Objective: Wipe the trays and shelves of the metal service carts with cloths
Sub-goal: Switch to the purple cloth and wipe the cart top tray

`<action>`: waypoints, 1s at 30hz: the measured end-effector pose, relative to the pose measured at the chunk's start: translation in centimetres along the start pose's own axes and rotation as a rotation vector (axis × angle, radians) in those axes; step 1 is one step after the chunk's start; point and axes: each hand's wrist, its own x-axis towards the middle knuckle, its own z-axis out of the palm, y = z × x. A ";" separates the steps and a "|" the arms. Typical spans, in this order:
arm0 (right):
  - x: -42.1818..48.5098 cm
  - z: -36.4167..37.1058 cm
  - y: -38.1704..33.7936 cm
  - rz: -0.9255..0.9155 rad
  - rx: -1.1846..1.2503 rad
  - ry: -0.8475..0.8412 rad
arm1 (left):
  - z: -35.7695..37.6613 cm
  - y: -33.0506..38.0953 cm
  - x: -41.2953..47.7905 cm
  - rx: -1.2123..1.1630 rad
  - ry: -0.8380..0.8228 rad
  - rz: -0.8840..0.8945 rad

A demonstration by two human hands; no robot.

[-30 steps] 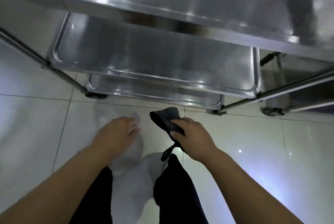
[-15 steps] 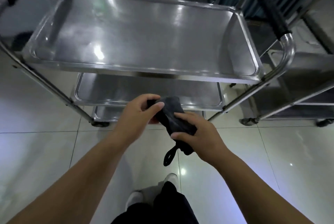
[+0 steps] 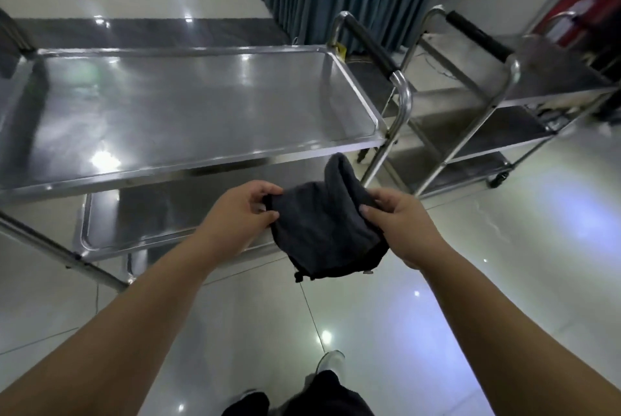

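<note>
Now left hand [image 3: 235, 215], right hand [image 3: 405, 226] pinch cloth [image 3: 322, 227] at opposite edges, apparently clear of tray rim [image 3: 208, 167].

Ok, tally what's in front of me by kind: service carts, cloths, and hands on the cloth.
Service carts: 2, the near cart and the cart to its right
Cloths: 1, the dark cloth
Hands on it: 2, left hand and right hand
Total: 5
A far-right rail may be a third cart; not counted.
</note>
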 end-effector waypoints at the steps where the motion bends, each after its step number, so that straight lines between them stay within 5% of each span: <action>1: -0.1 -0.8 -0.4 0.002 0.016 0.035 | 0.8 0.5 0.3 0.113 0.034 0.029; 3: -0.1 -2.4 -0.9 0.004 0.051 0.083 | 2.6 2.1 0.8 0.183 0.059 0.077; 7: 0.0 -5.6 -1.8 0.005 0.122 0.107 | 7.2 6.1 1.9 0.016 -0.219 0.127; 10: 0.2 -9.7 -2.3 0.006 0.149 0.091 | 10.7 7.4 3.9 0.235 -0.126 0.150; 14: -0.4 -16.6 -2.6 -0.006 -0.130 0.042 | 14.6 9.3 6.7 0.367 -0.031 0.178; 21: 0.1 -26.9 -0.6 -0.076 -0.589 0.390 | 21.5 14.2 11.2 0.483 0.101 0.323; 24: 1.0 -29.5 0.4 -0.037 -0.395 0.450 | 24.7 16.0 11.8 0.417 0.094 0.339; 30: 2.4 -33.3 1.6 0.123 0.199 0.351 | 32.5 19.3 11.4 0.254 -0.244 0.340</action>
